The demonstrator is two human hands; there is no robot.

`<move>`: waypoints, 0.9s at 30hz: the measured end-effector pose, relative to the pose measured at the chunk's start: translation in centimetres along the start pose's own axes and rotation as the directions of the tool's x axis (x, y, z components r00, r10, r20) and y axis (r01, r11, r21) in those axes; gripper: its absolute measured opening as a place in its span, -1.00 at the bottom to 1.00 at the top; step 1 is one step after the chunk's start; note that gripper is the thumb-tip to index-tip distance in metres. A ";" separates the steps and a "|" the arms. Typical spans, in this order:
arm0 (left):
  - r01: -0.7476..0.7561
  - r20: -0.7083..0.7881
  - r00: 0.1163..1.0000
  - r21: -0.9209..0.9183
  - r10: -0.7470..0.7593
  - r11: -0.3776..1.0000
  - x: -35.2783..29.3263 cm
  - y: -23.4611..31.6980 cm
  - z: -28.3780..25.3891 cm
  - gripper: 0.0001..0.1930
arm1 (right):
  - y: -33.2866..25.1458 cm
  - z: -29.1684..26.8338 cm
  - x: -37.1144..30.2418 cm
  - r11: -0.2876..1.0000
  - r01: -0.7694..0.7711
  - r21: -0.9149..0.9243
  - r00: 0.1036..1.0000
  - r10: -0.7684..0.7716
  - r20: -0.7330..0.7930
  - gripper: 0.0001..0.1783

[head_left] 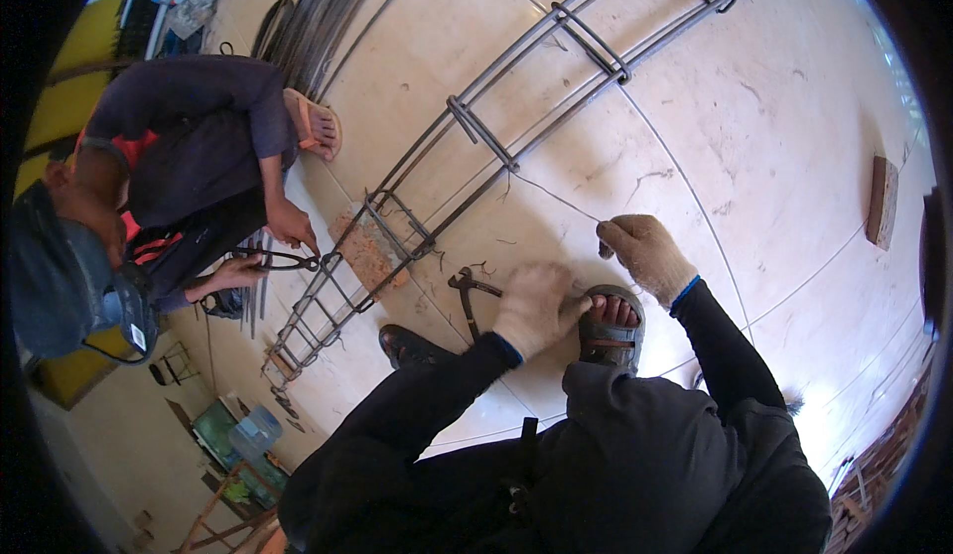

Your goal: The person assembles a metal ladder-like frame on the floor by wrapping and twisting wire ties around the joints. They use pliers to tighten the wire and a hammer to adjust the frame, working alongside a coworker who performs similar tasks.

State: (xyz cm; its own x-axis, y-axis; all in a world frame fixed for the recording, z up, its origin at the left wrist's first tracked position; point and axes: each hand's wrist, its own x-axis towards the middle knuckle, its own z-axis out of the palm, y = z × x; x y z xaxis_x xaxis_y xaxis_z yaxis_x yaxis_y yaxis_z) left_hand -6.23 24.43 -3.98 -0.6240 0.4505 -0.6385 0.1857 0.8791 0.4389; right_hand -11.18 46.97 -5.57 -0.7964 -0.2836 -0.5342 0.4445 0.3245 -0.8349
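My right hand [647,254], in a cream knit glove with a blue cuff, is closed on a thin tie wire [556,197]. That wire stretches from the lower long bar of a steel rebar cage [484,147]. My left hand [538,308], gloved alike, is over the floor beside my sandalled foot; motion smears its fingers. Against its left side lies a pair of pincers [467,301], one handle pointing at the glove. Whether the left hand touches that handle cannot be told.
Across the cage crouches a co-worker [189,147] with another pair of pincers [288,258] at its near-left end. Long bars [323,23] lie at the back. A brick-coloured slab [372,256] is under the cage. A wood block [881,202] rests at far right.
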 end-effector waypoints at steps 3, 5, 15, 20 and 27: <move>0.222 0.229 0.969 -0.657 -0.089 0.720 -4.6 2.4 3.3 -0.48 | -1.0 -0.2 -0.4 0.985 -0.125 0.117 0.991 0.119 0.060 -0.56; 0.178 0.139 0.984 -0.784 -0.111 0.594 -6.3 4.1 6.2 -0.44 | -1.6 0.0 -1.0 0.974 -0.169 0.153 0.982 0.153 0.106 -0.58; -0.115 -0.153 0.886 -0.987 -0.438 0.111 2.2 -0.1 -2.0 -0.47 | -1.6 3.1 -2.4 0.999 0.029 -0.023 1.000 -0.029 -0.001 -0.55; -0.204 0.034 0.833 -0.909 -0.552 -0.364 7.6 0.8 -3.2 -0.66 | -1.2 3.1 -2.7 0.957 -0.268 0.114 0.959 0.254 0.127 -0.61; -0.034 -0.624 0.640 -0.606 -0.449 0.795 8.3 -2.4 -0.5 -0.67 | -1.8 3.5 1.1 0.965 0.024 -0.260 0.977 -0.078 -0.198 -0.71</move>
State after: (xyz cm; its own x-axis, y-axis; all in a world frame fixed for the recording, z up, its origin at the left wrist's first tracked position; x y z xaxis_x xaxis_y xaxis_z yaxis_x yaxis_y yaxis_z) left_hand -12.25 26.00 -10.06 -0.9561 -0.2030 -0.2113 -0.2917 0.5893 0.7534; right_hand -11.45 42.89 -5.11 -0.8939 -0.1237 -0.4310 0.3032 0.5414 -0.7842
